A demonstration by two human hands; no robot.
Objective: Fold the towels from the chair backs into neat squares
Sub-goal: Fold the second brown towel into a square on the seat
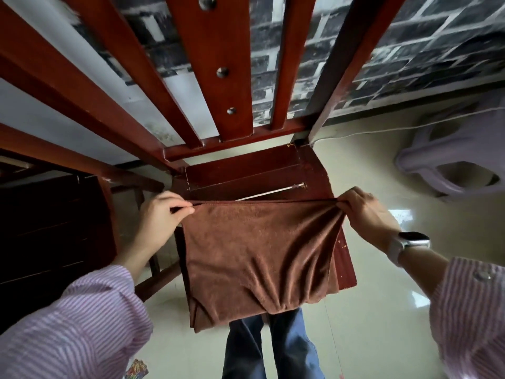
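Presently, the brown towel (259, 258) is held taut above the seat of the wooden chair (246, 170), its lower part draped over the seat's front edge and already doubled, judging by the layered hem at bottom left. My left hand (161, 214) pinches the top left corner; my right hand (366, 212) grips the top right, cloth bunched under the fingers. I judge a fold is in hand; next, the corners should be brought together evenly and the creases smoothed. A watch (410, 243) sits on the right wrist. A lilac plastic stool (451, 160) stands well apart. No containers visible.
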